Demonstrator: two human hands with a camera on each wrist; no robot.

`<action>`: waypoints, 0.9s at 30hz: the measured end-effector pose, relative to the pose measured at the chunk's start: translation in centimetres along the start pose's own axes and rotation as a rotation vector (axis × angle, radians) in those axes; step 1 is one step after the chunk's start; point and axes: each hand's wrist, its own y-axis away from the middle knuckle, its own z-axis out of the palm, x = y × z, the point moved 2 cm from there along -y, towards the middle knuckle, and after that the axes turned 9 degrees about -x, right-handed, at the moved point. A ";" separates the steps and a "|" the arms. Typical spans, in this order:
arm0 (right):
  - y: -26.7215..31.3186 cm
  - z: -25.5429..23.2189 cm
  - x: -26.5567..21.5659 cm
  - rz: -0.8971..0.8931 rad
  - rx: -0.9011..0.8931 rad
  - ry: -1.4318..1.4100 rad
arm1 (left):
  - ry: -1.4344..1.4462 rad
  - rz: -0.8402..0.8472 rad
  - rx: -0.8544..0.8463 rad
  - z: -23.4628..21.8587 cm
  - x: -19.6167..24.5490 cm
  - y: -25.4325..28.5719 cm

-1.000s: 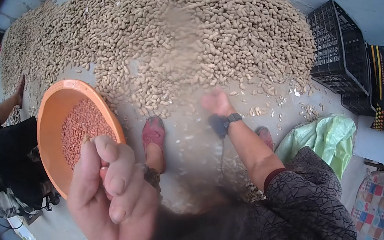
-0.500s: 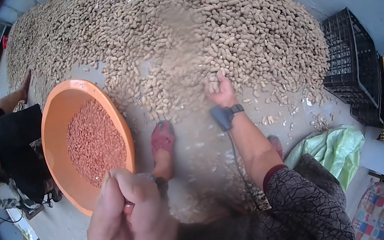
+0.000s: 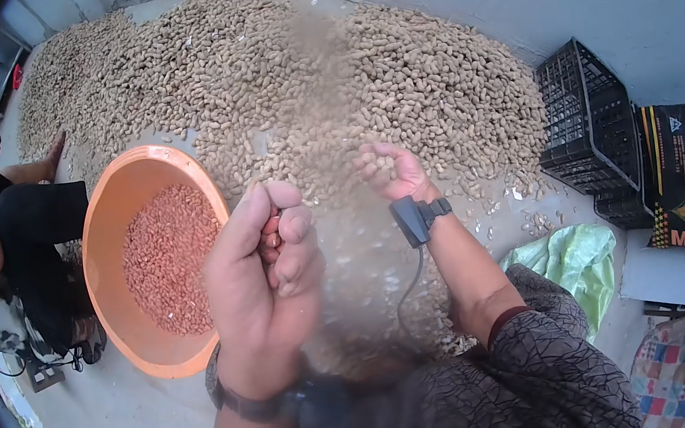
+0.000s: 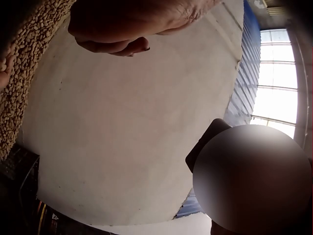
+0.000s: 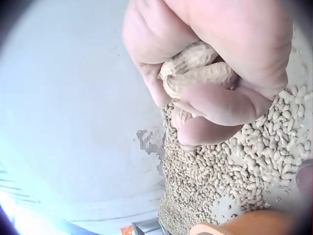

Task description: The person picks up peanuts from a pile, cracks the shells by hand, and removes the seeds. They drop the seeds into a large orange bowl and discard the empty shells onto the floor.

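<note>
Gripping a few unshelled peanuts (image 5: pixel 198 73) in the curled right hand (image 3: pixel 390 173); left hand (image 3: pixel 267 269) curling narrow round red kernels (image 3: pixel 271 227), raised beside the orange basin (image 3: pixel 106 205). Looking partway through: shelled kernels (image 3: pixel 168 262) already lying in it, huge pile (image 3: pixel 270 83) waiting on the floor.

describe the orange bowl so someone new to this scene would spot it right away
Start at the wide heap of unshelled peanuts spread over the concrete floor. At its near left edge, beside the raised left hand, sits the orange bowl. It is the only round, bright orange thing there, and it holds reddish shelled kernels rather than tan pods.
</note>
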 end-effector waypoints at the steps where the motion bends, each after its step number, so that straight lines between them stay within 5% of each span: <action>1: 0.5 0.6 -0.1 0.031 -0.035 0.025 | -0.001 0.003 -0.013 0.0 -0.1 -0.1; 5: 2.9 3.2 -1.0 0.143 -0.216 0.071 | -0.089 0.009 -0.073 -0.4 -0.3 -0.8; 13: 11.6 13.9 -1.1 -0.043 0.019 0.330 | -0.203 -0.048 -0.060 -0.2 -1.0 -2.2; 15: 12.9 15.7 -1.2 -0.037 -0.011 0.367 | -0.097 -0.035 -0.184 -0.4 0.0 -2.7; 18: 15.4 17.0 -1.4 -0.104 -0.039 0.423 | -0.212 0.146 -0.091 -0.6 4.0 -2.7; 22: 19.1 16.8 -1.4 -0.116 0.003 0.370 | -0.714 0.536 0.257 -3.6 10.9 -1.8; 24: 20.4 16.0 -1.3 -0.114 -0.011 0.345 | -1.163 0.696 0.704 -7.0 14.3 -0.9; 26: 21.2 14.9 -1.1 -0.088 -0.014 0.283 | -1.785 0.591 1.003 -4.0 13.5 2.2; 27: 21.5 14.6 -0.9 -0.098 -0.011 0.276 | -1.793 0.590 0.990 -4.8 13.4 1.6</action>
